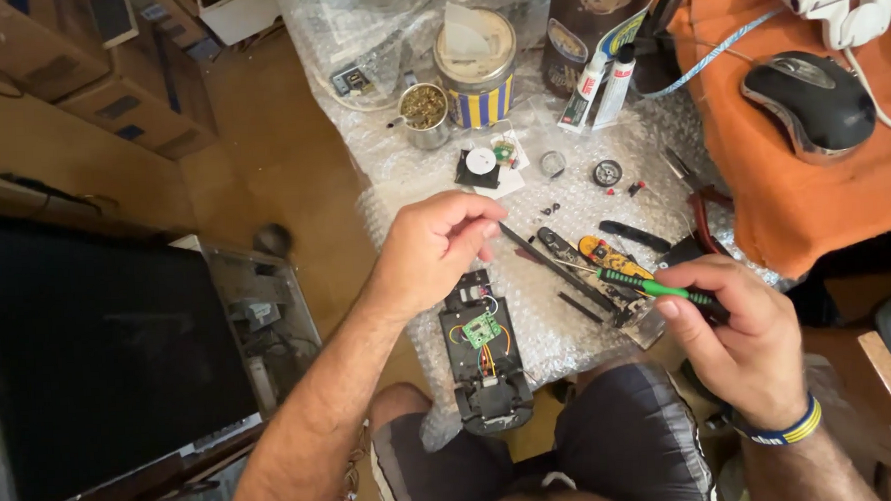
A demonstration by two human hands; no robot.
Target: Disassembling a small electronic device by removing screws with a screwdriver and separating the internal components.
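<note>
We see a small black plastic toy-car chassis (pixel 486 357) with a green circuit board (pixel 480 330) and thin orange and red wires lying on the bubble-wrap-covered table (pixel 402 172), just at its near edge above our lap. It looks light and stiff but fragile: the board and its soldered wires would not bear a pinch, so the plain black side rails, or the blunt end at 6 o'clock, are the places to take hold. Its long axis runs almost from 12 to 6 o'clock, tilted slightly, with the broader, rounded end pointing toward us at 6. Our left hand (pixel 435 249) hovers just above the chassis's far end, thumb and fingertips pinched narrowly together; it may be nipping a tiny screw or part, but the view is too small for us to tell. Our right hand (pixel 740 338), at about 3 o'clock from the chassis, is closed around a slim screwdriver with a green and black handle (pixel 657 288), whose thin shaft points toward 10 o'clock, toward the left fingertips; it is light, rigid and easy to roll, best gripped on the ribbed handle as it is now. Farther off, around 12 o'clock, stand a small metal cup of brass-coloured bits (pixel 423 111) and a blue-and-yellow striped tin (pixel 475 69).
</note>
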